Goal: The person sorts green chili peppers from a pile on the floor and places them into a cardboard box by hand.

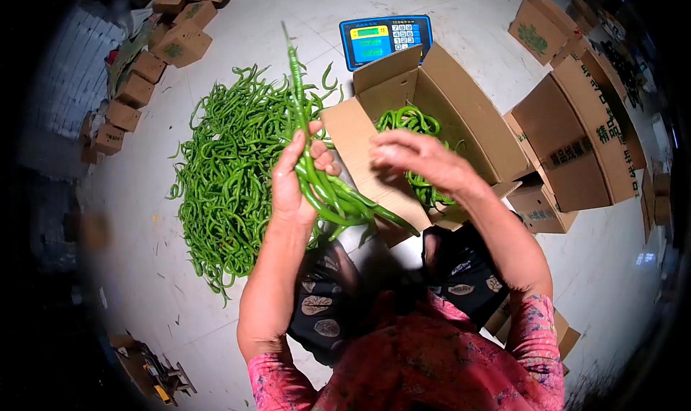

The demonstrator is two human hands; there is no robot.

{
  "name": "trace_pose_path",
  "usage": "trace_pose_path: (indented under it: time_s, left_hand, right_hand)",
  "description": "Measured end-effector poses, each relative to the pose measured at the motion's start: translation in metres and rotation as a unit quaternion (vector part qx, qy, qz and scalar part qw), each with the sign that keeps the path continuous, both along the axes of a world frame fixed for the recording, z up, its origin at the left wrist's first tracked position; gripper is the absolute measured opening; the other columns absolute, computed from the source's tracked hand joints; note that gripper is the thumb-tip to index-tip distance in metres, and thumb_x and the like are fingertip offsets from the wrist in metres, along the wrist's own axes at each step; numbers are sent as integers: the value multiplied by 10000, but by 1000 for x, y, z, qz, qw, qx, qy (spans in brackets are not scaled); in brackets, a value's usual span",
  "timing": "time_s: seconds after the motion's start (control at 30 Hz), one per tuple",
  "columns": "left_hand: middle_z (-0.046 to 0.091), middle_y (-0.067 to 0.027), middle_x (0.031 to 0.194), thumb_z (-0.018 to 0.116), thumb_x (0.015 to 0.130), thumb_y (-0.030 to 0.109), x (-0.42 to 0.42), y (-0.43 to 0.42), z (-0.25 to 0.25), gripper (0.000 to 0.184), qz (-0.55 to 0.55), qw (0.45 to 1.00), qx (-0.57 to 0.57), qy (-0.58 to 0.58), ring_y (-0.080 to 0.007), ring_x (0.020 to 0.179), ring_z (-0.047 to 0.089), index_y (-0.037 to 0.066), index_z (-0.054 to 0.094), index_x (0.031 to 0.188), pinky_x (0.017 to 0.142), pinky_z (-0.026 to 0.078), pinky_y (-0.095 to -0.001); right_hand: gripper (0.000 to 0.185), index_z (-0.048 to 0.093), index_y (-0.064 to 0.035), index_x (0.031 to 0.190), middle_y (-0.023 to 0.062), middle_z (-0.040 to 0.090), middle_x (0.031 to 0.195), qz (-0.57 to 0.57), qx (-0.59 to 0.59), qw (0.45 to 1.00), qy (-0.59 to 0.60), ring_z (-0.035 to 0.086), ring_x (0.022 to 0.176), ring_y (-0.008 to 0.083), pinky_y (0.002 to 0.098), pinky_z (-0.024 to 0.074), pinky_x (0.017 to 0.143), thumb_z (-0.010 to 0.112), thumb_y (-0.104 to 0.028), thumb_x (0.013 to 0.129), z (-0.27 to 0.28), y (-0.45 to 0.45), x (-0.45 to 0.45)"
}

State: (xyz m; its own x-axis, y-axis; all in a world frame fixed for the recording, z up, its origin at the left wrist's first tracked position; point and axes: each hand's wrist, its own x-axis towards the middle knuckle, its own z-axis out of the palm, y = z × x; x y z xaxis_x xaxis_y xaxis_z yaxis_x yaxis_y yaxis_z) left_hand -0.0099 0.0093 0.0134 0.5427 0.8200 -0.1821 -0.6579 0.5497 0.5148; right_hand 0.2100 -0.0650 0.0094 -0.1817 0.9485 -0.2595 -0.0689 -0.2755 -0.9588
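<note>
The pale floor [137, 267] stretches in front of me, with a broad heap of green peppers [230, 181] lying on it to my left. Just right of the heap stands an open cardboard box [468, 109], with more peppers [408, 120] inside. A blue scale display [384, 40] shows beyond the box's far flap. A bunch of long peppers [327, 190] slants through my left hand [294, 173], fingers and thumb wrapped around it. My right hand [426, 159] hovers over the box, fingers bent and blurred; I cannot tell whether it grips anything.
</note>
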Motion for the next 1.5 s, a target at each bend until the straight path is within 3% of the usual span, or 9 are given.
trace_pose_path:
  time_s: [0.07, 0.23, 0.5, 0.6, 0.8, 0.93, 1.0, 1.13, 1.5]
  left_hand:
    - [443, 1, 707, 488, 978, 246, 10, -7, 0, 321, -24, 1000, 12, -8, -103, 621, 454, -1, 516, 1181, 608, 473, -275]
    - [569, -41, 799, 573, 928, 205, 25, -20, 0, 385, -50, 993, 88, 67, -143, 713, 573, -13, 487, 1233, 662, 519, -294]
    - [608, -70, 890, 670, 861, 265, 41, -33, 8, 395, 5, 943, 199, 266, -135, 797, 590, -8, 555, 1122, 733, 493, -258]
    - [615, -81, 890, 677, 855, 254, 47, -36, 7, 420, -9, 927, 223, 302, -131, 799, 596, -24, 544, 1141, 743, 494, -268]
    - [588, -110, 1034, 678, 838, 335, 46, -26, -3, 584, -123, 988, 94, -30, -239, 984, 578, 0, 486, 1275, 918, 484, -401]
    - [582, -134, 1195, 636, 869, 320, 35, -16, -4, 506, -75, 992, 64, -73, -284, 1068, 561, 11, 535, 1256, 945, 459, -454]
    - [621, -133, 1051, 604, 885, 256, 29, -11, -3, 222, -16, 996, 51, -68, -277, 1028, 576, 66, 610, 1000, 939, 461, -446]
    - [577, -71, 888, 525, 953, 244, 17, 4, 7, 254, -25, 995, 65, -68, -204, 858, 533, 28, 594, 1066, 818, 473, -381]
    - [600, -47, 948, 610, 916, 159, -11, 39, -23, 330, 59, 968, 156, 189, -163, 898, 555, -8, 555, 1195, 842, 472, -296]
  right_hand:
    - [543, 508, -27, 1250, 37, 575, 1007, 65, -28, 989, 132, 520, 910, 110, 242, 445, 795, 655, -399, 882, -4, -4, -24]
    - [576, 410, -29, 1292, 26, 547, 1059, 100, -56, 961, 252, 506, 974, 79, 252, 436, 819, 665, -353, 889, -10, -17, -48]
    - [566, 479, -62, 1318, 31, 556, 1173, 147, -92, 960, 219, 510, 1056, 111, 275, 425, 906, 710, -292, 855, -5, -23, -35]
    - [517, 491, -38, 1272, -3, 572, 1046, 123, 73, 983, 112, 538, 910, 77, 238, 448, 784, 704, -267, 861, -4, -23, -40]
    - [323, 604, -56, 1091, -33, 569, 895, 162, -16, 977, 135, 520, 837, 70, 242, 443, 730, 715, -231, 844, 14, -28, -19]
    - [310, 601, -44, 1083, -31, 579, 878, 160, -56, 967, 190, 523, 784, 58, 224, 444, 686, 705, -217, 847, 16, -35, -11]
    - [294, 600, -47, 1071, -27, 584, 858, 179, -58, 965, 183, 523, 756, 58, 219, 442, 663, 698, -217, 852, 19, -39, -8]
    - [237, 586, -44, 1040, -22, 591, 829, 252, -84, 945, 193, 540, 756, 60, 216, 452, 661, 663, -194, 873, 18, -42, 3]
    - [384, 533, 15, 1038, 57, 569, 782, -58, 28, 950, 307, 542, 560, 107, 199, 428, 446, 701, -132, 725, 26, -44, 38]
